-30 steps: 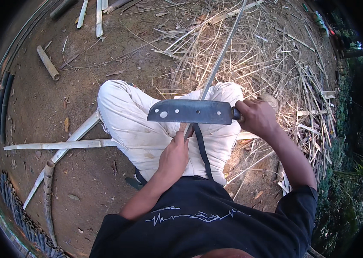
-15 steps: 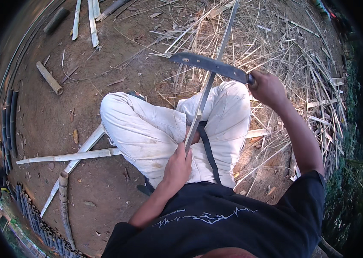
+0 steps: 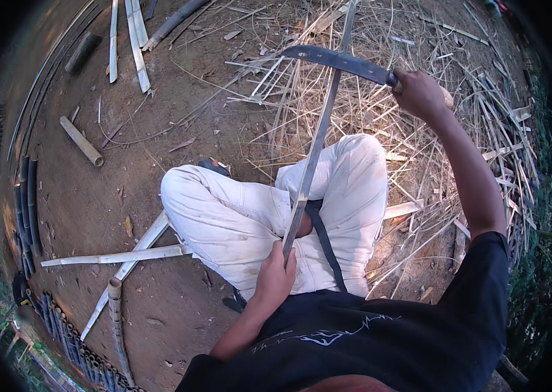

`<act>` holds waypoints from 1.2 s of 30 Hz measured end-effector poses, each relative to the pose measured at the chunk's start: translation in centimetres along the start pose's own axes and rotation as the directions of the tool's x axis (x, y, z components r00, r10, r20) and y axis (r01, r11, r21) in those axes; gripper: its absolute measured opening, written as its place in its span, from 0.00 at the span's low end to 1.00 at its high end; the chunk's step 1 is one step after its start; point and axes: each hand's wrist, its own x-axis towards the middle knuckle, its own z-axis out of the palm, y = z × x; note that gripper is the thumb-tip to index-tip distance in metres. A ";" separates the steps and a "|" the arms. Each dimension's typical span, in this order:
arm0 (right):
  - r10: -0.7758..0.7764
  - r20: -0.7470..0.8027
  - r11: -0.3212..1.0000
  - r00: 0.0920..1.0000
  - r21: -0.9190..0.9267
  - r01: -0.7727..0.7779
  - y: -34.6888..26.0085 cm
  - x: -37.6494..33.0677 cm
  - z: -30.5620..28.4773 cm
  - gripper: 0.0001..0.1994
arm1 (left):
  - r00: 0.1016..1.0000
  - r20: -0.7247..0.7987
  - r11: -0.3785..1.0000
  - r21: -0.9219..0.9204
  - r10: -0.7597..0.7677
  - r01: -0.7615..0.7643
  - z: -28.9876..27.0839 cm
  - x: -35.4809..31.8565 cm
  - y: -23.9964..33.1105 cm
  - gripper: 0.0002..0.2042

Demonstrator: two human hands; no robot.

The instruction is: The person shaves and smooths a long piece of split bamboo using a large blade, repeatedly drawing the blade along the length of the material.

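Observation:
I sit on bare earth in white trousers (image 3: 224,222). My left hand (image 3: 275,276) grips the near end of a long thin bamboo strip (image 3: 315,147) that runs up and away between my knees. My right hand (image 3: 420,95) is raised to the upper right, closed on the handle of a large dark machete (image 3: 341,62). The blade lies across the strip's far part, edge-on to the camera. A dark strap (image 3: 325,245) hangs down between my legs.
A heap of dry bamboo shavings and splints (image 3: 459,150) covers the ground ahead and to the right. Split bamboo slats (image 3: 116,256) lie by my left leg. A short bamboo section (image 3: 81,141) rests at left, dark bamboo poles (image 3: 28,209) along the left rim.
My right hand has lifted the machete from near my knees up and away along the strip. My left hand has kept its grip on the strip's near end.

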 end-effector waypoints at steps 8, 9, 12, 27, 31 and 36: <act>-0.020 0.084 1.000 0.996 -0.008 0.021 0.4 6.0 0.1 0.08 | 0.999 -0.009 0.999 0.002 -0.038 0.038 -0.9 1.1 -1.9 0.10; 0.020 -0.021 1.000 1.000 0.009 -0.020 3.4 8.7 0.5 0.10 | 1.000 0.000 1.000 0.010 -0.026 0.026 -1.0 1.2 -1.9 0.11; 0.137 -0.143 0.990 0.980 -0.008 -0.140 7.5 13.3 -0.3 0.13 | 0.998 0.010 0.998 -0.020 -0.064 0.064 -1.1 1.4 -1.6 0.11; 0.334 -0.110 0.940 0.936 0.110 -0.323 6.9 18.9 -0.9 0.12 | 0.997 0.024 0.992 -0.096 -0.076 0.078 -2.2 1.4 -3.0 0.13; 0.528 -0.075 0.815 0.846 0.323 -0.480 6.4 14.9 1.1 0.15 | 0.973 0.136 0.846 -0.481 -0.189 0.231 -3.9 0.6 -1.3 0.15; 0.515 0.103 0.385 0.851 0.859 -0.337 -0.9 3.2 8.4 0.14 | 0.998 0.023 0.996 -0.065 -0.066 0.067 -6.5 -2.2 3.7 0.11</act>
